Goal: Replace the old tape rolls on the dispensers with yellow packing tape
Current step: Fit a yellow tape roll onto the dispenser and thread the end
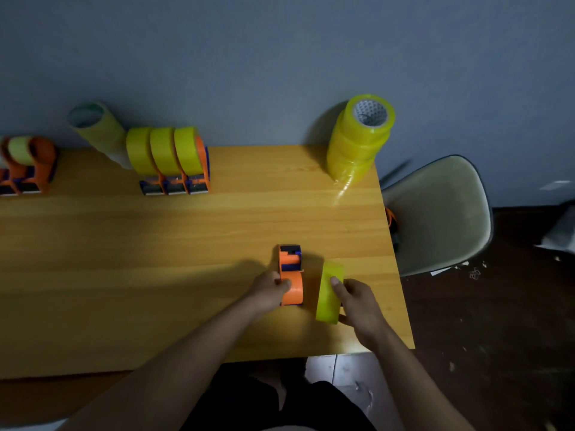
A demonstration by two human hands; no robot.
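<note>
An orange and blue tape dispenser (pixel 292 275) stands on the wooden table (pixel 155 244) near its front right, with no roll visible on it. My left hand (pixel 270 290) grips its rear orange part from the left. Just to the right, a yellow packing tape roll (pixel 328 293) stands on edge; my right hand (pixel 357 303) holds it from the right side, index finger over its top.
Three dispensers loaded with yellow rolls (pixel 174 160) stand at the back, another dispenser (pixel 28 163) at the far left. A pale tilted roll stack (pixel 99 129) leans by the wall. A stack of yellow rolls (pixel 357 141) stands at the back right corner. A grey chair (pixel 441 213) sits right of the table.
</note>
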